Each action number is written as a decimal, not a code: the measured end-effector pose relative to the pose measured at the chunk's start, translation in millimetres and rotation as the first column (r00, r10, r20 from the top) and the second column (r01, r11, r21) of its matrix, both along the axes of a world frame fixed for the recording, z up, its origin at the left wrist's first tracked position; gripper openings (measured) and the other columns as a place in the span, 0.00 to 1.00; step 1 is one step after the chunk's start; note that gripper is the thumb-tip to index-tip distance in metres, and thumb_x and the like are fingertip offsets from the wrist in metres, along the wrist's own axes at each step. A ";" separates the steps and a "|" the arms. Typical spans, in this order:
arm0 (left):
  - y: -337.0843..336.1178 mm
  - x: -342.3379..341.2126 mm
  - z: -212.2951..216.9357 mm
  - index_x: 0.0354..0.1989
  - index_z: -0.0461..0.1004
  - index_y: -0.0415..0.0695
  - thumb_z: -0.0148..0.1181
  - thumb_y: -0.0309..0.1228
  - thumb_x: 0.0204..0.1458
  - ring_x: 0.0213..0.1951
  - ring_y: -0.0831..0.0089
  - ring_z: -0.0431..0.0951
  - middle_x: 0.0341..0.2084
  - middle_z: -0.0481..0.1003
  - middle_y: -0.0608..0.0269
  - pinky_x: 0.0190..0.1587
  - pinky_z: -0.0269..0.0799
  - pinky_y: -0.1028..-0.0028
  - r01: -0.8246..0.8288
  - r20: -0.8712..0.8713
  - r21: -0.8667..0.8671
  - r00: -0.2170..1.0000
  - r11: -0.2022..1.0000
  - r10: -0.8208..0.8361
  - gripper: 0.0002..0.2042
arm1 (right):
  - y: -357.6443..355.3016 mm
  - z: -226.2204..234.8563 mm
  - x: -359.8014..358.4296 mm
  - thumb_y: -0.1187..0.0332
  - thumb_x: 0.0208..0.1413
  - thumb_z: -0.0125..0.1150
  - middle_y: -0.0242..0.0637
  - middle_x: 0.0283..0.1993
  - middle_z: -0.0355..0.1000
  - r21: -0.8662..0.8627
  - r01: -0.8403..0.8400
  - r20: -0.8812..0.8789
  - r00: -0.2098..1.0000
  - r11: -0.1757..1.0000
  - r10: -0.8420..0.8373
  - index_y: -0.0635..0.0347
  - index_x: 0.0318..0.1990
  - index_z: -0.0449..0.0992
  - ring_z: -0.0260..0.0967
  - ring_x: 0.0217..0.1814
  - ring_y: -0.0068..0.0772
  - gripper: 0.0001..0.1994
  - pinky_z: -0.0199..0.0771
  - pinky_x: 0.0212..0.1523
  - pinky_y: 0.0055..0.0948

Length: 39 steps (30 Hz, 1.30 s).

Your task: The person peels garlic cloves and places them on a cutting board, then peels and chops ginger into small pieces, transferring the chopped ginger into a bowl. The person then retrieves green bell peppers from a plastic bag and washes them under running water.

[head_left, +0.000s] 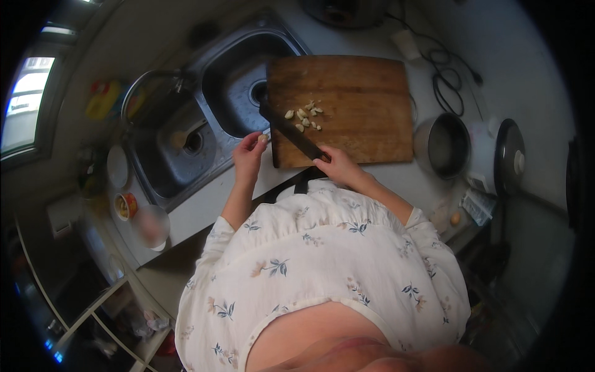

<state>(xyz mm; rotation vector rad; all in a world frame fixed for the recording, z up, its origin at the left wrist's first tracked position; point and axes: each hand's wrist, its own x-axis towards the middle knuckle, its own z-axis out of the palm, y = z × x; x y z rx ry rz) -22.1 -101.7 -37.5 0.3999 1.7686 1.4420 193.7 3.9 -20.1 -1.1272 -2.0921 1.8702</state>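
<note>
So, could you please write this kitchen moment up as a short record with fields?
Setting: kitchen counter beside a double steel sink
Left hand: pinches a small garlic clove at the sink's edge
Right hand: grips the handle of a dark knife, blade lying across the board's left part
Board: wooden cutting board carrying a cluster of peeled garlic pieces
Nearby: open rice cooker right of the board

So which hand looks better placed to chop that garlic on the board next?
Probably the right hand: it grips the knife, whose blade lies on the cutting board beside the garlic cloves. The left hand pinches one small clove off the board's edge.
</note>
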 end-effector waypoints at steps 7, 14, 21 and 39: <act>28.4 42.1 -10.5 0.36 0.66 0.39 0.60 0.26 0.45 0.32 0.79 0.72 0.29 0.72 0.63 0.38 0.68 0.79 0.194 -0.328 -0.008 0.926 0.981 -0.186 0.12 | 38.8 1.9 59.2 0.67 0.48 0.57 0.36 0.23 0.67 0.121 0.156 0.123 0.978 0.980 -0.171 0.64 0.39 0.69 0.62 0.25 0.24 0.12 0.64 0.27 0.25; 78.8 79.1 -11.7 0.33 0.70 0.42 0.60 0.23 0.39 0.35 0.61 0.70 0.32 0.72 0.57 0.37 0.68 0.70 0.469 -0.783 0.041 0.563 0.882 -0.263 0.11 | 50.9 20.7 84.3 0.66 0.48 0.53 0.45 0.26 0.70 0.352 0.039 0.298 0.942 0.935 -0.151 0.62 0.39 0.70 0.69 0.28 0.42 0.12 0.66 0.29 0.34; 77.5 67.4 -26.8 0.33 0.72 0.43 0.57 0.20 0.38 0.34 0.59 0.71 0.32 0.71 0.57 0.34 0.69 0.69 0.499 -0.904 -0.031 0.355 0.866 -0.237 0.11 | 47.3 18.4 62.6 0.67 0.46 0.49 0.51 0.30 0.70 0.435 0.061 0.222 0.960 0.898 -0.173 0.58 0.41 0.71 0.69 0.33 0.52 0.14 0.69 0.34 0.43; 72.4 74.0 -37.5 0.36 0.72 0.42 0.54 0.18 0.39 0.35 0.55 0.72 0.33 0.70 0.54 0.34 0.70 0.67 0.474 -0.844 0.045 0.489 0.879 -0.221 0.13 | 29.6 44.8 35.8 0.69 0.46 0.51 0.51 0.27 0.70 0.349 -0.312 0.547 0.833 0.884 0.078 0.61 0.44 0.68 0.69 0.31 0.53 0.16 0.70 0.33 0.42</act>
